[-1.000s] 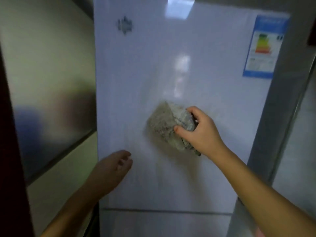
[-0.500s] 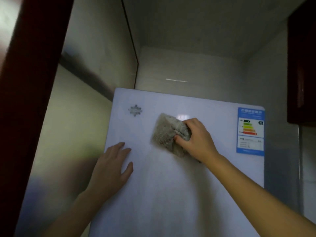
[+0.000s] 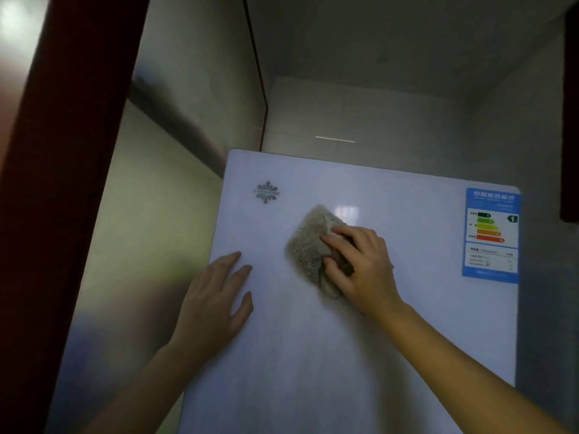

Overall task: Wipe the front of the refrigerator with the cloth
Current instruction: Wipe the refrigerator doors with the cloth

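Mid-wipe, by the look of it. Cloth [image 3: 308, 249] bunched under right hand [image 3: 363, 264], grip clamped on it w/ fingers curled over, pressed to fridge door [image 3: 344, 355] upper middle, near top edge. Left hand [image 3: 213, 299] flat on door by left edge, grip apart, holding nothing.

No streaks or dirt visible, so no telling what's wiped already. Probably left to do: strip by logo [image 3: 266, 192], patch round energy label [image 3: 490, 234] top right, lower door.

Around: wall [image 3: 175, 183] left of fridge, dark door frame [image 3: 62, 183] far left. Risk of snagging cloth on label edge; left hand in path of any leftward sweep.
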The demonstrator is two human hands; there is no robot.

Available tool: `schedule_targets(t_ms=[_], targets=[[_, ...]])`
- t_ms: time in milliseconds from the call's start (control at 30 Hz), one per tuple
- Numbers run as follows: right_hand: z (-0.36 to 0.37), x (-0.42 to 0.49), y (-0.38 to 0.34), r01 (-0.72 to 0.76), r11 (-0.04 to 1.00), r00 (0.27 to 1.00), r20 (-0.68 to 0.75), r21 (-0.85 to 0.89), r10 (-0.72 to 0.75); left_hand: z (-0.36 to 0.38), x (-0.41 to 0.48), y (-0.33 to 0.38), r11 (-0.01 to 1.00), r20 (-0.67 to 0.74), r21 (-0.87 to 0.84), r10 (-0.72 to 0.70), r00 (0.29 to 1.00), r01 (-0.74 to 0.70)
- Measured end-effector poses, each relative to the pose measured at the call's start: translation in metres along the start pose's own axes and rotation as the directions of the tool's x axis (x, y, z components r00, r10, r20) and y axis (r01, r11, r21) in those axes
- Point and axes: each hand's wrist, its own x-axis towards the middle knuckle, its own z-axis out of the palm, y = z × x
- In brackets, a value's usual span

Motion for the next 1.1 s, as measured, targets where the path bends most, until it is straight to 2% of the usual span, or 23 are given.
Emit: schedule_targets(t_ms=[100, 300, 433, 500, 600, 700, 833, 933, 1000, 1100], targets=[[0.012, -0.012, -0.012, 0.022, 0.999, 1.0, 0.022, -0.036, -0.021, 0.005, -0.009, -0.004, 1.0, -0.051, 0.026, 0.018, 0.999, -0.017], [0.019, 0.015, -0.012, 0.061, 0.995, 0.997, -0.035, -0.077, -0.064, 0.015, -0.018, -0.013, 0.993, -0.029, 0.078, 0.086, 0.996, -0.084], [0.025, 0.059, -0.008, -0.067, 0.997, 0.991, -0.121, -0.027, 0.063, 0.016, -0.018, -0.014, 0.991, -0.039, 0.085, 0.103, 0.994, -0.099], [0.032, 0.062, -0.016, -0.083, 0.996, 0.989, -0.12, -0.013, 0.081, 0.017, -0.018, -0.014, 0.992, -0.063, 0.082, 0.103, 0.993, -0.098], [0.037, 0.029, -0.031, 0.076, 0.997, 0.997, -0.01, -0.015, -0.077, 0.018, -0.018, -0.014, 0.993, -0.085, 0.069, 0.101, 0.991, -0.095], [0.035, -0.032, -0.038, 0.277, 0.961, 0.955, 0.111, 0.004, -0.276, 0.018, -0.019, -0.014, 0.992, -0.096, 0.075, 0.112, 0.989, -0.105], [0.022, -0.085, -0.028, 0.349, 0.937, 0.924, 0.17, -0.006, -0.342, 0.018, -0.02, -0.014, 0.99, -0.093, 0.084, 0.117, 0.989, -0.11], [0.009, -0.069, -0.003, 0.24, 0.968, 0.967, 0.103, -0.068, -0.233, 0.021, -0.022, -0.014, 0.991, -0.076, 0.082, 0.117, 0.99, -0.11], [0.002, -0.044, 0.008, 0.059, 0.995, 0.998, -0.014, -0.077, -0.06, 0.023, -0.023, -0.015, 0.99, -0.067, 0.091, 0.115, 0.991, -0.109], [0.004, -0.018, 0.009, -0.179, 0.984, 0.974, -0.147, -0.018, 0.175, 0.024, -0.023, -0.015, 0.99, -0.061, 0.095, 0.108, 0.992, -0.102]])
